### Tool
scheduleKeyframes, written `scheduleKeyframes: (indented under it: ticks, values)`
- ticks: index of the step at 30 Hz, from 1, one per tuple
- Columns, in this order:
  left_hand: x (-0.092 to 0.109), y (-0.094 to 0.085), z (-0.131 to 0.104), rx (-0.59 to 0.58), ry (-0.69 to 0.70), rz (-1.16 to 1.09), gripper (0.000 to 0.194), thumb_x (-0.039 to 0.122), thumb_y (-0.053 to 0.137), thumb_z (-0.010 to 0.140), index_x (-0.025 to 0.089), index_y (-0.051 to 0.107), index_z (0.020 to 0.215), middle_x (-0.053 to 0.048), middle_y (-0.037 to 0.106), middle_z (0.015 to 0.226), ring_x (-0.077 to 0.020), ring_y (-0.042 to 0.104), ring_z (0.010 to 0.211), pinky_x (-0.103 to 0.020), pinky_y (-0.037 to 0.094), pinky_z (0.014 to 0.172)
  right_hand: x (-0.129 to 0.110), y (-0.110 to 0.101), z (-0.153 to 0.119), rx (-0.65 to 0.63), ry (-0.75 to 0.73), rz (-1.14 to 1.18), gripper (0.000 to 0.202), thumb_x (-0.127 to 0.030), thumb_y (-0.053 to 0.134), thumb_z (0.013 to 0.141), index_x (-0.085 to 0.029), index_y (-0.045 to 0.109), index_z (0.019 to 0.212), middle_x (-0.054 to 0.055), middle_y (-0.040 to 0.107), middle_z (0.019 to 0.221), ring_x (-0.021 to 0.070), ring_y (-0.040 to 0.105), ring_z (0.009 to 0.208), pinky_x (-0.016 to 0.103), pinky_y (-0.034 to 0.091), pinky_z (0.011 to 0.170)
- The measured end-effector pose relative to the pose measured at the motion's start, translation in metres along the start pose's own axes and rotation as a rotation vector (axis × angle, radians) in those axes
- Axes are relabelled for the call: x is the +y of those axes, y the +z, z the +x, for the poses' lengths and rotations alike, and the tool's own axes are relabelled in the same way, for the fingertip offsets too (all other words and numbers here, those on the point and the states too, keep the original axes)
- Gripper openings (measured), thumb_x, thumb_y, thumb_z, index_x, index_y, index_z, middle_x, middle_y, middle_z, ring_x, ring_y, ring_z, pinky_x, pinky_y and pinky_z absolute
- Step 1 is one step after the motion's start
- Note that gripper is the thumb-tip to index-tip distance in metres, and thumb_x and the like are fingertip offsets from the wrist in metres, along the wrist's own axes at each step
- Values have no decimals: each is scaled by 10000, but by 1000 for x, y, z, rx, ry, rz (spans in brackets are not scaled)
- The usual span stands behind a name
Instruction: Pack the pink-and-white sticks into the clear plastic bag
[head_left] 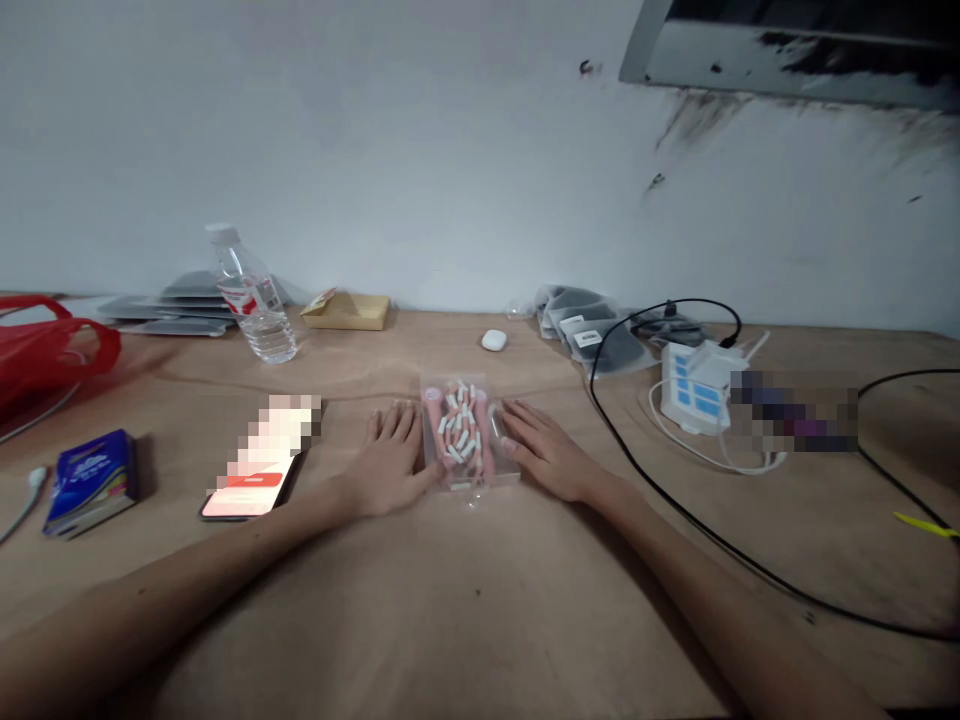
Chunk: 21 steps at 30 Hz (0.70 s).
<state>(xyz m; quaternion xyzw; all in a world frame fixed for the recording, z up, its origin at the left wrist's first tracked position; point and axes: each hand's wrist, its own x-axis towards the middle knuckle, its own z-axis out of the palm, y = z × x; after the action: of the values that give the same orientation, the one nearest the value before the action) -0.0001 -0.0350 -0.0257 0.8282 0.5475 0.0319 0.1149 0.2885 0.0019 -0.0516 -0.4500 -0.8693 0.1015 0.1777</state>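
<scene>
A clear plastic pack [461, 430] lies on the wooden table between my two hands. Inside it are pink handled pieces along the sides and many small white and orange-pink pieces in the middle; their exact kind is hard to make out. My left hand [388, 462] rests flat at the pack's left side, fingers stretched, its thumb reaching the pack's edge. On the opposite side my right hand [551, 452] lies palm down with fingers extended, its thumb side near or touching the clear plastic. Neither hand grips anything.
Left are a lit phone [259, 465], blue tissue pack [94, 480], red bag [52, 350] and water bottle [262, 310]. Behind stand a cardboard tray [352, 312] and white earbud case [494, 341]. Right are grey packets [600, 335], a power strip [694, 390] and black cable [675, 505].
</scene>
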Motion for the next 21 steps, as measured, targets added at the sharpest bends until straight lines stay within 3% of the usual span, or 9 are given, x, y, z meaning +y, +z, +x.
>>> scheduleKeyframes:
  ticks: [5, 11, 17, 21]
  values:
    - [-2, -2, 0, 7, 24, -18, 826, 626, 252, 981, 65, 195, 1584, -234, 132, 1645, -424, 67, 1522, -637, 117, 1184, 0, 1, 3, 118, 39, -55, 608, -549, 278, 1038, -164, 516, 1445, 170, 550, 1468, 330, 492, 1374, 551, 388, 1135]
    - [-7, -7, 1, -26, 61, -23, 822, 645, 208, 995, 69, 214, 1581, -229, 169, 1640, -426, 96, 1519, -629, 167, 1173, 6, 3, 5, 245, 162, -20, 646, -588, 354, 1009, -170, 422, 1498, 201, 575, 1429, 384, 553, 1306, 595, 442, 1069]
    - [-16, -23, 1, -20, 209, -10, 786, 710, 249, 978, 165, 359, 1534, -196, 340, 1593, -388, 279, 1481, -549, 263, 1157, 11, 2, 5, 198, 131, 66, 658, -603, 361, 1001, -184, 402, 1506, 196, 514, 1494, 367, 496, 1371, 594, 400, 1114]
    - [-19, -35, 0, -98, 270, -21, 703, 683, 231, 998, 202, 475, 1449, -162, 443, 1527, -334, 359, 1440, -535, 230, 1172, 11, 1, 6, 181, 140, 140, 686, -588, 379, 996, -127, 377, 1504, 235, 469, 1519, 358, 478, 1387, 583, 378, 1130]
